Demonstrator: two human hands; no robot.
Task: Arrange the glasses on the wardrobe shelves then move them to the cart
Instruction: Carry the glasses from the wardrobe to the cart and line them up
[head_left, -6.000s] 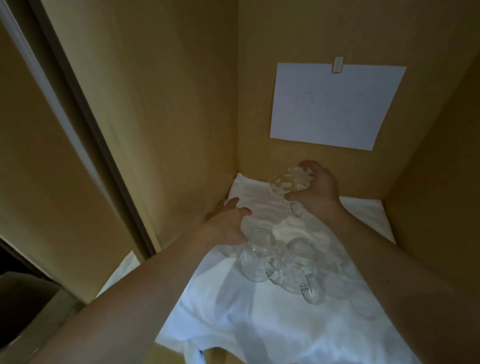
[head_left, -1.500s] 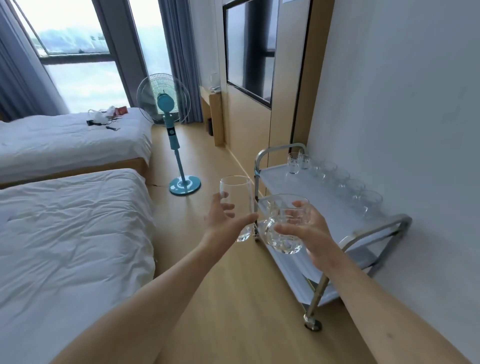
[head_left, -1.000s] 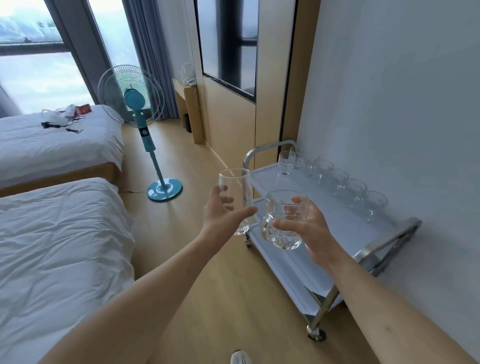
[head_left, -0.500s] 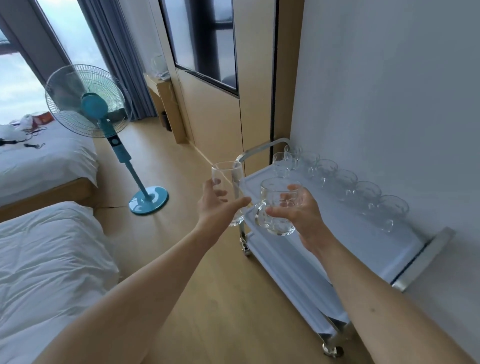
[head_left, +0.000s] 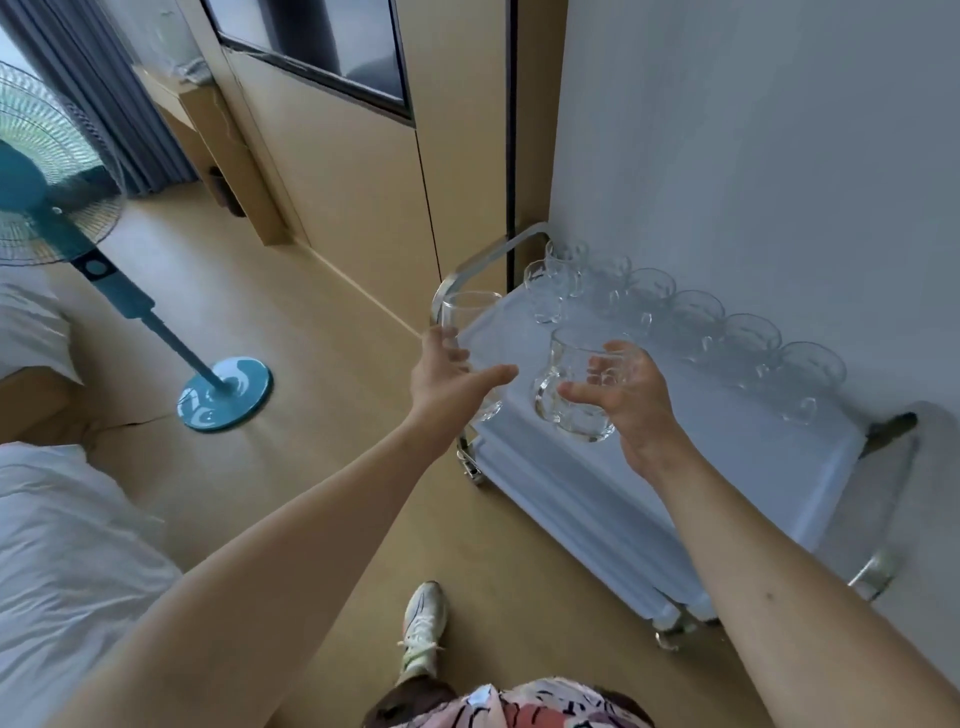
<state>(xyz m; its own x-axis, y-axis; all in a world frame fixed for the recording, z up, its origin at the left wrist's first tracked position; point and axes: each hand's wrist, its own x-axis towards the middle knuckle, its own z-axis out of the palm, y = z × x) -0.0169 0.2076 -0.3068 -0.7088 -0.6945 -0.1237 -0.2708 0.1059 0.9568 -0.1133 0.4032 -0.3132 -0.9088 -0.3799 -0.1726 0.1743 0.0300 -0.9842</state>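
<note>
Your left hand grips a tall clear glass tumbler and your right hand grips a rounded clear glass mug, both above the white-topped metal cart.

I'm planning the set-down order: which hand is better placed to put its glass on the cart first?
Right. The right hand holds its round glass mug above the cart top; the left hand holds its tall glass at the cart's end rail.
</note>
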